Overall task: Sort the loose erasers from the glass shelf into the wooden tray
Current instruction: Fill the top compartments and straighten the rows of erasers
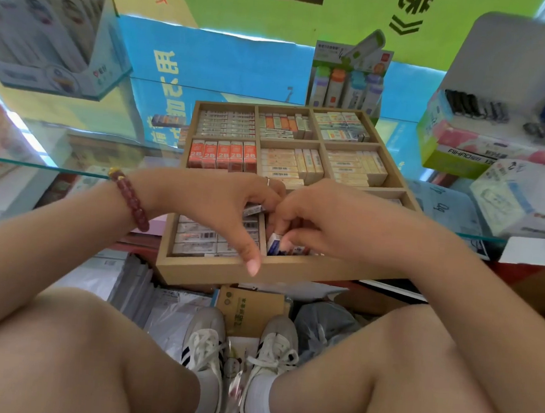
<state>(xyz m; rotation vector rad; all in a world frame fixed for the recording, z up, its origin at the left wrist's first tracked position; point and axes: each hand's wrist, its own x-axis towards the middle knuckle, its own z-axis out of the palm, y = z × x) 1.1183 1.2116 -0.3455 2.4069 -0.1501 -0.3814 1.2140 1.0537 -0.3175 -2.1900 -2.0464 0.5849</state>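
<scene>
Both hands crowd the near compartments of the wooden tray (194,268), which sits on the glass shelf (83,154). We judge the risk to be that the knuckles, nearly touching, jostle each other and upset the packed rows or drop an eraser into the wrong cell. Our left hand (212,205) curls round a grey-sleeved eraser (254,210), its thumb reaching down to the front rim. Our right hand (325,223) pinches a blue-and-white eraser (275,243) low in the middle front compartment.
</scene>
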